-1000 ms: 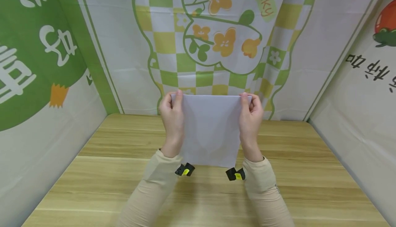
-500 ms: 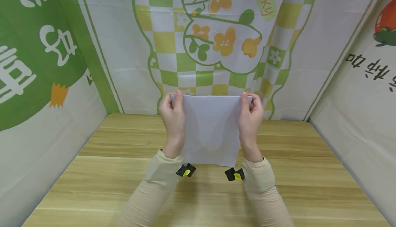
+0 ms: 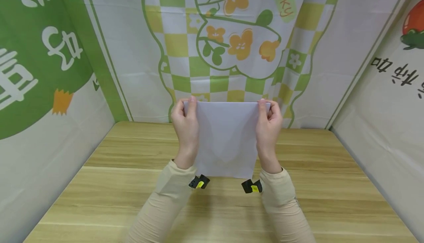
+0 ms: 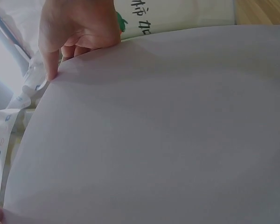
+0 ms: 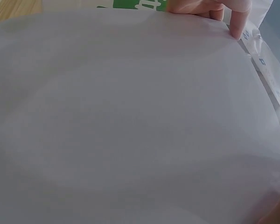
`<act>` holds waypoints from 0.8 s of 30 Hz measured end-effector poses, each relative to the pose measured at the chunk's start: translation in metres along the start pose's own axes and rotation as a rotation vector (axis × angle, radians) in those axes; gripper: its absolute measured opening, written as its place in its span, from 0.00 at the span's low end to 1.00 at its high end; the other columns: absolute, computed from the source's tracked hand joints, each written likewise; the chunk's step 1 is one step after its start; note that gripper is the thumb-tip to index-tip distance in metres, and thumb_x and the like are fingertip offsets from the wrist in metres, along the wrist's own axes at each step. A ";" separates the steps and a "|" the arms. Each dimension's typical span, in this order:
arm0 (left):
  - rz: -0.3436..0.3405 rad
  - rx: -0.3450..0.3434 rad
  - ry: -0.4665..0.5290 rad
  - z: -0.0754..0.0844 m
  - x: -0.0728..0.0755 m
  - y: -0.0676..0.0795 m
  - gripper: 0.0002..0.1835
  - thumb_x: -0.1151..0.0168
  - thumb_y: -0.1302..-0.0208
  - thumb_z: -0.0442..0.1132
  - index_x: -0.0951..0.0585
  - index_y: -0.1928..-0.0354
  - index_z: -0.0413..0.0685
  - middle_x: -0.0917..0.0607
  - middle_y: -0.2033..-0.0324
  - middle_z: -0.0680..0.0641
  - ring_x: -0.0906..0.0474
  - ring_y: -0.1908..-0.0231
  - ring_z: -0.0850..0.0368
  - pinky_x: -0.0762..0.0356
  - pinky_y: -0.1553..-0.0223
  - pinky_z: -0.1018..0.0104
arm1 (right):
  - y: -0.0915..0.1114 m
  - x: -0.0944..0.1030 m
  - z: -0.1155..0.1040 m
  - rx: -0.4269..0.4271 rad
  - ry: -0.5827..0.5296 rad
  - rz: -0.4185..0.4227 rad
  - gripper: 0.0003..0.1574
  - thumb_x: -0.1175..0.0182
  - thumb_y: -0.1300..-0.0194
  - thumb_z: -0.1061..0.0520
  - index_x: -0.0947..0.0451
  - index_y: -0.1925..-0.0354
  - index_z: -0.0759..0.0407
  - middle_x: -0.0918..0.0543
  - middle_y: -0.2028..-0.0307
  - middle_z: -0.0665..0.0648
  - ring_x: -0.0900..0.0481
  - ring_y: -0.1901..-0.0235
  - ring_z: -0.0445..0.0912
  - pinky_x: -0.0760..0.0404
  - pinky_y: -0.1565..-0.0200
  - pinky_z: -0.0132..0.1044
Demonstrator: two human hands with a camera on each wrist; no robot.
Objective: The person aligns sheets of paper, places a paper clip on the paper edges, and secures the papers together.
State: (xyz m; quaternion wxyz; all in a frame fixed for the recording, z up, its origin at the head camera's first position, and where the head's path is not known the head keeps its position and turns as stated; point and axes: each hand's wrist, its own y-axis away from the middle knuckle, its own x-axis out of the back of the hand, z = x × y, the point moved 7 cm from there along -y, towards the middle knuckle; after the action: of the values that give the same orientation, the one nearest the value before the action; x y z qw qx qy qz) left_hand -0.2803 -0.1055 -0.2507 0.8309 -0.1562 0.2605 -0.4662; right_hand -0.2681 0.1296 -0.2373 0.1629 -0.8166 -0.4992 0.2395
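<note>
A plain white sheet of paper [image 3: 226,136] is held up above the table, its top edge level between both hands. The left hand [image 3: 187,136] pinches the upper left corner, thumb in front and fingers curled behind. At the upper right corner the right hand [image 3: 267,132] pinches in the same way. In the left wrist view the paper [image 4: 154,130] fills most of the picture, with the right hand [image 4: 81,28] at its far edge. The right wrist view shows the paper [image 5: 130,112] up close, with the left hand [image 5: 210,9] gripping the opposite side.
A wooden table [image 3: 126,191] lies beneath the hands. Printed cloth hangs behind as a back curtain [image 3: 238,52], with a green and white side curtain [image 3: 29,52] at left and a white one [image 3: 391,125] at right. Small black wrist devices [image 3: 199,182] sit by the sleeves.
Both hands keep their hold on the paper's top corners. The left hand and wrist have shifted very slightly right; otherwise little differs.
</note>
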 end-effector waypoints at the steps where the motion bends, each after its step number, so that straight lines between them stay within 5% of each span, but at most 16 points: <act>1: -0.002 0.006 -0.002 -0.001 0.000 0.000 0.14 0.43 0.33 0.41 0.25 0.74 0.39 0.41 0.84 0.54 0.45 0.80 0.62 0.46 0.75 0.72 | 0.000 0.000 0.001 0.001 0.004 0.000 0.08 0.47 0.31 0.60 0.26 0.63 0.66 0.35 0.81 0.45 0.42 0.80 0.35 0.42 0.75 0.25; 9: -0.015 0.033 -0.009 -0.005 0.000 -0.002 0.13 0.44 0.32 0.38 0.24 0.71 0.33 0.42 0.83 0.53 0.46 0.80 0.62 0.47 0.74 0.72 | -0.001 0.000 0.003 0.001 -0.017 -0.007 0.05 0.46 0.31 0.60 0.26 0.65 0.60 0.32 0.79 0.47 0.40 0.79 0.36 0.41 0.74 0.26; 16: -0.026 0.017 0.002 -0.006 0.001 -0.001 0.15 0.44 0.32 0.42 0.26 0.74 0.40 0.41 0.83 0.54 0.44 0.79 0.62 0.45 0.74 0.72 | -0.001 0.001 0.005 -0.012 -0.024 0.000 0.05 0.46 0.31 0.60 0.28 0.67 0.59 0.30 0.76 0.47 0.36 0.76 0.36 0.38 0.72 0.25; 24: -0.058 0.052 0.030 -0.011 0.006 0.001 0.11 0.44 0.33 0.39 0.25 0.69 0.37 0.29 0.76 0.52 0.33 0.72 0.60 0.35 0.68 0.72 | -0.008 0.005 0.022 -0.022 -0.032 0.022 0.05 0.45 0.32 0.60 0.27 0.67 0.56 0.24 0.72 0.47 0.31 0.72 0.38 0.33 0.69 0.25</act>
State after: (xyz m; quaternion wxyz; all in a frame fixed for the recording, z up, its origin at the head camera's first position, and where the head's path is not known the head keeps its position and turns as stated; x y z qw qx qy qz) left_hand -0.2837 -0.1101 -0.2614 0.8168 -0.1348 0.2560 -0.4991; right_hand -0.2838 0.1385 -0.2530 0.1433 -0.8199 -0.4954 0.2486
